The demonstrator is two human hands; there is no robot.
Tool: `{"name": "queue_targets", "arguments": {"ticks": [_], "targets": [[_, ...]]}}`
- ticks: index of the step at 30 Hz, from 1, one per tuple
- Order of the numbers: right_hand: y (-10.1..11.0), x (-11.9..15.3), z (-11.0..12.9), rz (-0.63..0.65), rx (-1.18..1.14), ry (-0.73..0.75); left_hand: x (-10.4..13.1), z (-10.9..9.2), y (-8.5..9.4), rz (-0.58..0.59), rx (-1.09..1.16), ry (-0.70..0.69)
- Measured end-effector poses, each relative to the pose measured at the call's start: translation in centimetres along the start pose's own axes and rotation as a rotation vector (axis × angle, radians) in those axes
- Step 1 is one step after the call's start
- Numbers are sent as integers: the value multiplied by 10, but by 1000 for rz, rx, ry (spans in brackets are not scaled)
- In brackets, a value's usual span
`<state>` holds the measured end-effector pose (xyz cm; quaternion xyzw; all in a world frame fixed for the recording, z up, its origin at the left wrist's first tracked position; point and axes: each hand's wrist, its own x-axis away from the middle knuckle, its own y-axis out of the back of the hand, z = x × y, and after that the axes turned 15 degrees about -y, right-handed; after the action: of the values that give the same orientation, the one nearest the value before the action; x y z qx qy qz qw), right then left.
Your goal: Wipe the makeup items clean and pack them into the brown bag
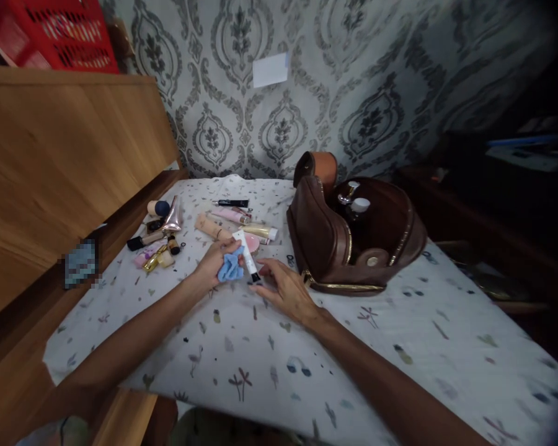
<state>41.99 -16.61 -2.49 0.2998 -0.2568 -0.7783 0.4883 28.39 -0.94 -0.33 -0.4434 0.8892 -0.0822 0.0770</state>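
My left hand [210, 263] is closed around a small white tube [245, 253] and a crumpled blue cloth [231, 266]. The tube slants toward me, its black cap [255, 278] at the lower end. Beside that cap my right hand [291, 291] has its thumb and fingers apart; whether a fingertip touches it I cannot tell. Just beyond my hands lie a peach tube [211, 228], a pink tube [230, 215], a gold tube with a white cap [259, 231], a black tube [232, 203] and a round pink item [258, 243], partly hidden.
A brown leather bag [325, 235] stands unzipped on the right, with bottles [360, 205] inside. Several cosmetics, including a shiny pink tube [173, 217], are grouped at the left. A patterned white cloth [270, 365] covers the table. Wooden furniture [74, 142] borders the left side.
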Motion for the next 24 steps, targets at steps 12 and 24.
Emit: {"name": "queue_targets", "arguments": {"ticks": [12,24], "targets": [[-3,-5,-1,30,131,-15,34,-5,2,94,-754,-557],[-8,-5,0,37,231,12,46,4,-10,610,-1234,-994]]}}
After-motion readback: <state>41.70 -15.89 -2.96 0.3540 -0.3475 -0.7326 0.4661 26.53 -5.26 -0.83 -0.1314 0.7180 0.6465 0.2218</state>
